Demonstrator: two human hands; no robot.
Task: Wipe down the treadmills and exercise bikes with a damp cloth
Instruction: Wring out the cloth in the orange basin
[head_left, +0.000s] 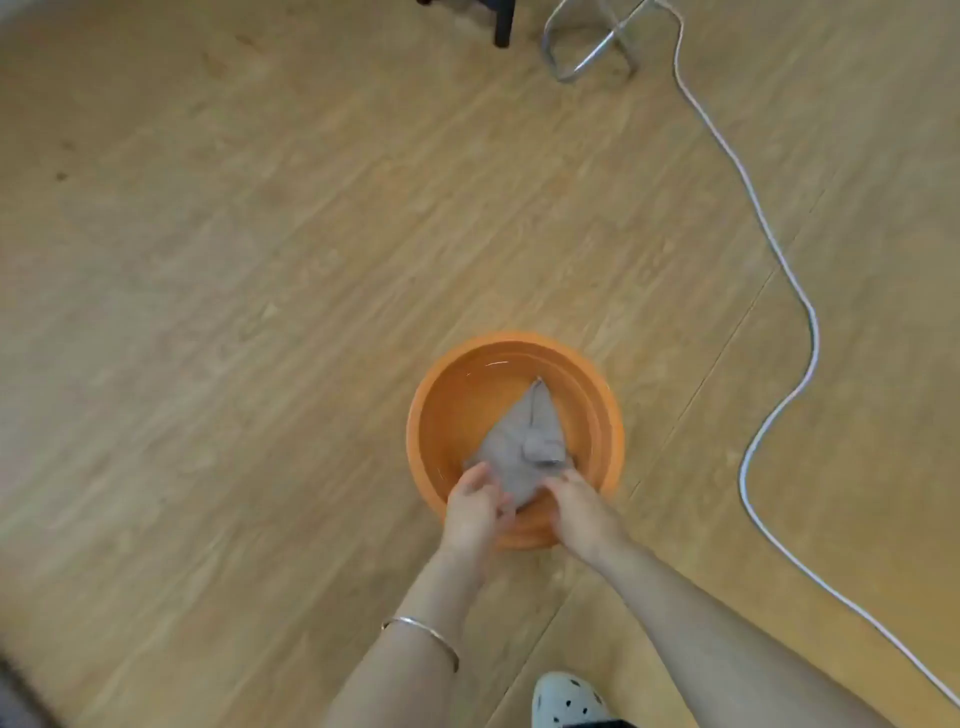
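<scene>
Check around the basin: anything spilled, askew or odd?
No spill shows on the wood floor around the orange basin; the left hand and right hand hold the grey cloth in its water. The only oddity is a white cable trailing loose across the floor right of the basin, a possible trip hazard.

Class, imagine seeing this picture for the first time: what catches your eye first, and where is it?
The orange basin, on the wooden floor just below centre, stands out first, with a grey cloth lying inside it. The left hand and right hand hold the cloth's near edge, and a white cable snakes down the right side.
</scene>
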